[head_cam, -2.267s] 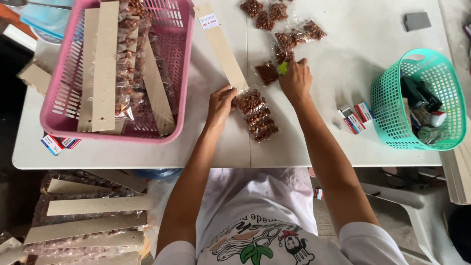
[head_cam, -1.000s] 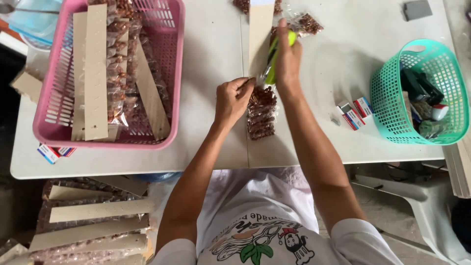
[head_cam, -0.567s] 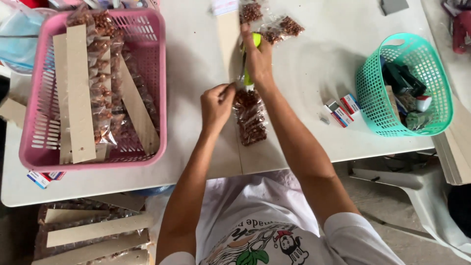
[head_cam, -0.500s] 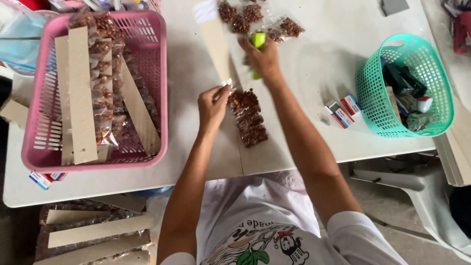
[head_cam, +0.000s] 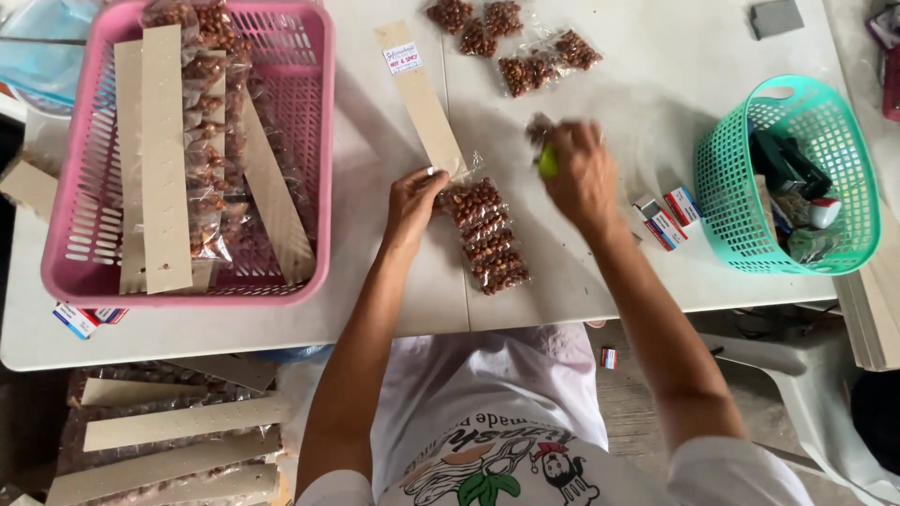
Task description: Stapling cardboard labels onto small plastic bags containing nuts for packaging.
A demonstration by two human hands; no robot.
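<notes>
Left hand (head_cam: pixel 412 201) pinches the cardboard strip (head_cam: pixel 427 103) at the nut packets (head_cam: pixel 486 234). Right hand (head_cam: pixel 579 173), motion-blurred, is closed around a mostly hidden green stapler (head_cam: pixel 547 162).

cardboard strip (head_cam: pixel 423 98) flat, nut packets (head_cam: pixel 486 234) attached

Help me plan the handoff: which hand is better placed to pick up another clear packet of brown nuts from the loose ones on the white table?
Probably the right hand: it hovers just below the loose packets. The left hand pins the cardboard strip.
</notes>
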